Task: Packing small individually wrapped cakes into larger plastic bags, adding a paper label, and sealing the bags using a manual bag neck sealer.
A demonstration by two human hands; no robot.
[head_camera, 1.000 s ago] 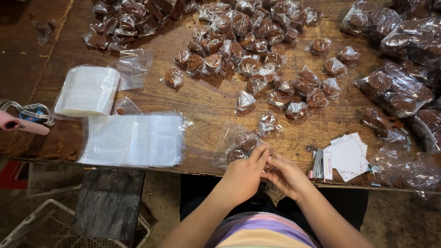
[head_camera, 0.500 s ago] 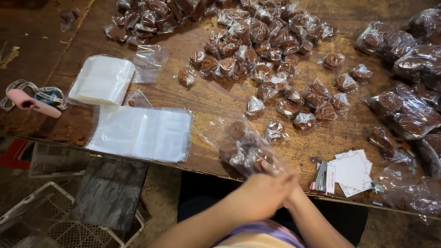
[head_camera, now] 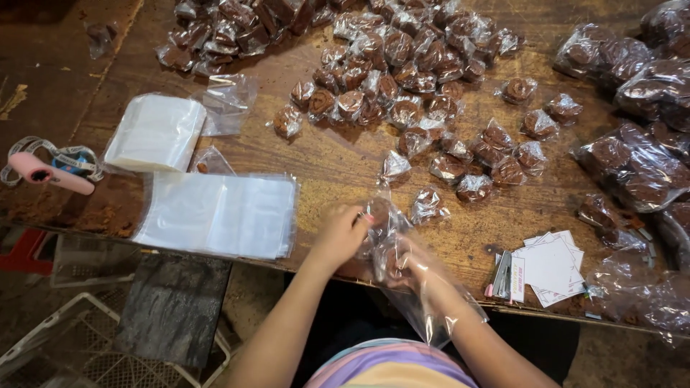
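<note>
Hands grip one clear plastic bag at the worktop edge: left hand pinching its mouth, right hand inside it.

Brown wrapped sweets, clear bags, pink tool, white cards, worn brown table

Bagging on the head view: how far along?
Done: filled bags of brown pieces lie at the right edge. In hand: the left hand and right hand work at a clear bag with wrapped pieces inside. Left: a big pile of loose wrapped pieces and a stack of empty bags, so it looks well short of finished.
</note>
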